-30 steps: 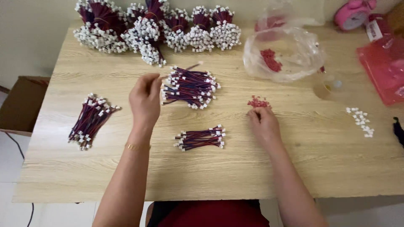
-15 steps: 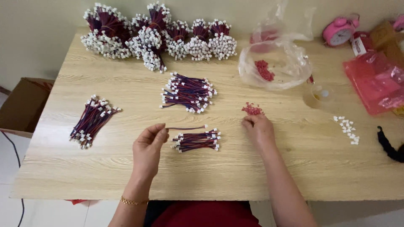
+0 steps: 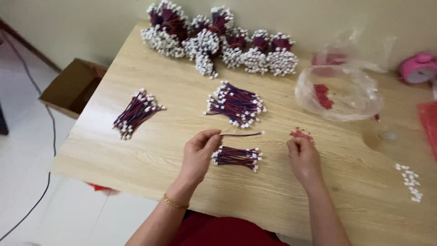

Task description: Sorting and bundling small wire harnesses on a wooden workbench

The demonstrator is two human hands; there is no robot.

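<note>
Pinching one thin wire lead (image 3: 241,134) in our left hand (image 3: 199,150), we hold it just above a small wire bundle (image 3: 236,157) on the wooden table (image 3: 182,100). Our right hand (image 3: 302,155) curls closed near red pieces (image 3: 300,134); we cannot tell what it holds.

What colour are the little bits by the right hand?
Red, the small pieces just beyond the right hand, in the head view.

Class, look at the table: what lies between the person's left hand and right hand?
In the head view, a single wire held by the left hand reaches toward the right hand, above a small wire bundle.
</note>
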